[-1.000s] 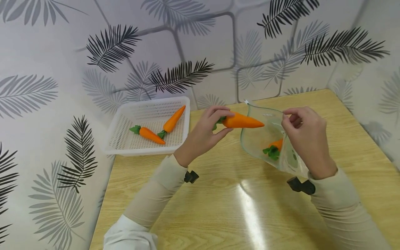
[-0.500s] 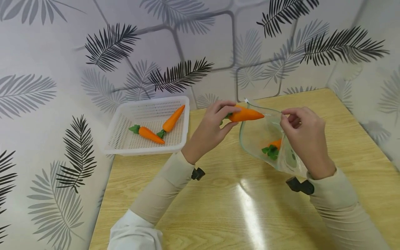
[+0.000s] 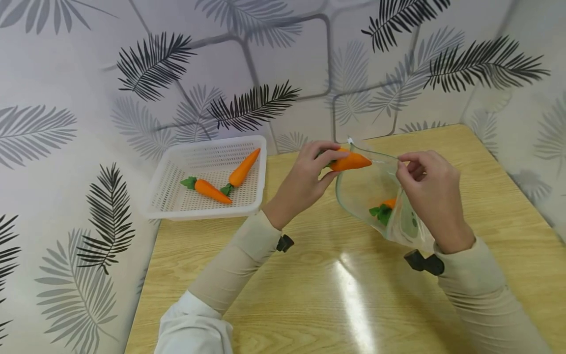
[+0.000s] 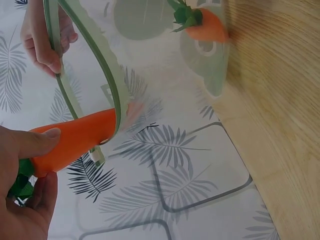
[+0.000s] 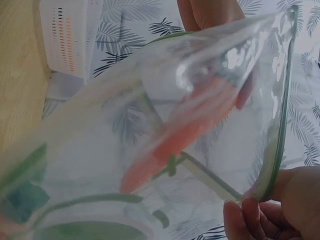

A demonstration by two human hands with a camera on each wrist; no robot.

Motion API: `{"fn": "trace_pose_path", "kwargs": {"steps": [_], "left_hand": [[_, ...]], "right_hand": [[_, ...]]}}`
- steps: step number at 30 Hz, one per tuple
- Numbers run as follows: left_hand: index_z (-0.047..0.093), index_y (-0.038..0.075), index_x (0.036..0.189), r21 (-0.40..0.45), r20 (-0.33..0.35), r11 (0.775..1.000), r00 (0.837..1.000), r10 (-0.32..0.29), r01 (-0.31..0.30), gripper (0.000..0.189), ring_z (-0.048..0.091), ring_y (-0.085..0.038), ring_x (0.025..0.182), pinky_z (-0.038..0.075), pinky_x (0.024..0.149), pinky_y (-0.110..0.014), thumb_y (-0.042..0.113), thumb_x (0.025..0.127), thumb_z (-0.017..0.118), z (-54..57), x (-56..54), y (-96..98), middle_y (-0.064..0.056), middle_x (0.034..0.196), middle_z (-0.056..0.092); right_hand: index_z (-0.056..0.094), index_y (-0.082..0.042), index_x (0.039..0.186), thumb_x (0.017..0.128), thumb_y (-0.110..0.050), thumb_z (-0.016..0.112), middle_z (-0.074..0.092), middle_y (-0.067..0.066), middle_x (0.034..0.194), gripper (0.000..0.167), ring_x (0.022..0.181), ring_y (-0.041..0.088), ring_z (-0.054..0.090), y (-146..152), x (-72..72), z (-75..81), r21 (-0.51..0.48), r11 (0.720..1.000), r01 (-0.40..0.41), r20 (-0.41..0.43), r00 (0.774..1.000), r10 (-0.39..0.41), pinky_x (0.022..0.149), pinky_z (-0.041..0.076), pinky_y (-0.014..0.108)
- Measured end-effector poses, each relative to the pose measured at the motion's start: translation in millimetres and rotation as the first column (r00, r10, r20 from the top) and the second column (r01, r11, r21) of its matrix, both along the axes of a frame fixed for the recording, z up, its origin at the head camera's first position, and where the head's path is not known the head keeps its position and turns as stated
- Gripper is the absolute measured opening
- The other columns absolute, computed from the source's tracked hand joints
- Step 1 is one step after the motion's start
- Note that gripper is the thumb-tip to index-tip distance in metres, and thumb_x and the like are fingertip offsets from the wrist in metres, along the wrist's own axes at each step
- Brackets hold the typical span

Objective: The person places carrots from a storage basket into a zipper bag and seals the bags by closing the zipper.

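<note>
My left hand (image 3: 311,174) grips an orange carrot (image 3: 353,161) near its leafy green end. The carrot's tip points right and reaches into the mouth of a clear zip bag (image 3: 360,194), as the left wrist view also shows. My right hand (image 3: 435,196) pinches the bag's rim on the right, holding the mouth apart. Another carrot (image 4: 207,25) with green leaves lies inside the bag, near its bottom. Through the bag's film in the right wrist view, the held carrot (image 5: 180,132) looks hazy.
At the left a white perforated basket (image 3: 208,214) holds two carrots, one (image 3: 244,168) leaning on the wall, one (image 3: 212,191) lying flat. Basket and bag stand on a wooden table (image 3: 300,275). A wall with a leaf pattern (image 3: 283,49) rises right behind it.
My left hand has moved right and slightly up, bringing the carrot's tip from in front of the bag to inside its mouth. The right hand has stayed nearly still on the rim.
</note>
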State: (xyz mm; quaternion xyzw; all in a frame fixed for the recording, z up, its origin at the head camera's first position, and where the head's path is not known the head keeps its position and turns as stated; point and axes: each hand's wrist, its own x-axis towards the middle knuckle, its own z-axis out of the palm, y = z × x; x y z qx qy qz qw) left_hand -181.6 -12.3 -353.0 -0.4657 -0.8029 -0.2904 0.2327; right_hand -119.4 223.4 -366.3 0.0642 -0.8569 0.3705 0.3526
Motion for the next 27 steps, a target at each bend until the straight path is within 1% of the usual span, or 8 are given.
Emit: {"fn": "trace_pose_path", "kwargs": {"steps": [6, 10, 15, 19, 27], "left_hand": [[0.061, 0.008, 0.116, -0.035, -0.015, 0.999, 1.000, 0.001, -0.002, 0.035, 0.043, -0.023, 0.114, 0.032, 0.099, -0.025, 0.005, 0.082, 0.070, -4.1, -1.5, 4.3, -0.010, 0.124, 0.049], [0.059, 0.008, 0.118, -0.054, -0.005, 0.998, 1.000, 0.013, -0.014, 0.037, 0.043, -0.023, 0.113, 0.032, 0.098, -0.025, 0.006, 0.082, 0.070, -8.4, -3.3, 6.5, -0.009, 0.125, 0.049], [0.058, 0.008, 0.119, -0.065, 0.001, 0.997, 0.999, 0.035, -0.035, 0.039, 0.043, -0.023, 0.115, 0.029, 0.102, -0.025, 0.007, 0.082, 0.071, -12.4, -5.5, 9.1, -0.009, 0.125, 0.048], [0.059, 0.007, 0.118, -0.081, 0.000, 0.996, 0.999, 0.039, -0.039, 0.037, 0.043, -0.023, 0.114, 0.030, 0.101, -0.025, 0.008, 0.083, 0.070, -14.2, -6.2, 12.2, -0.009, 0.125, 0.048], [0.057, 0.009, 0.121, -0.138, 0.036, 0.990, 0.999, 0.037, -0.032, 0.040, 0.041, -0.025, 0.116, 0.028, 0.103, -0.023, 0.009, 0.083, 0.070, -19.6, -7.5, 22.1, -0.008, 0.124, 0.048]], "right_hand": [[0.071, -0.003, 0.090, 0.086, -0.009, 0.060, 0.058, 0.004, 0.073, 0.013, 0.063, 0.006, 0.048, -1, 0.3, 0.1, -0.008, 1.000, -0.011, 0.007, 1.000, 0.011, 0.057, 0.036, 0.007], [0.070, -0.002, 0.090, 0.086, -0.009, 0.060, 0.057, 0.004, 0.074, 0.013, 0.064, 0.008, 0.049, -1, 0.1, -1.1, -0.009, 1.000, -0.017, 0.020, 1.000, 0.017, 0.057, 0.037, 0.007], [0.069, -0.001, 0.090, 0.085, -0.009, 0.060, 0.057, 0.004, 0.073, 0.012, 0.064, 0.008, 0.049, -2, -0.4, -1.4, -0.004, 1.000, -0.027, 0.007, 1.000, 0.027, 0.058, 0.037, 0.008], [0.069, -0.001, 0.090, 0.086, -0.009, 0.060, 0.057, 0.004, 0.074, 0.013, 0.064, 0.008, 0.050, -2, -0.1, -1.5, -0.003, 0.999, -0.039, 0.006, 0.999, 0.039, 0.057, 0.037, 0.008], [0.069, 0.000, 0.091, 0.086, -0.008, 0.061, 0.056, 0.005, 0.074, 0.012, 0.064, 0.008, 0.049, -4, 0.5, -1.5, 0.003, 0.999, -0.051, 0.010, 0.999, 0.051, 0.058, 0.037, 0.006]]}}
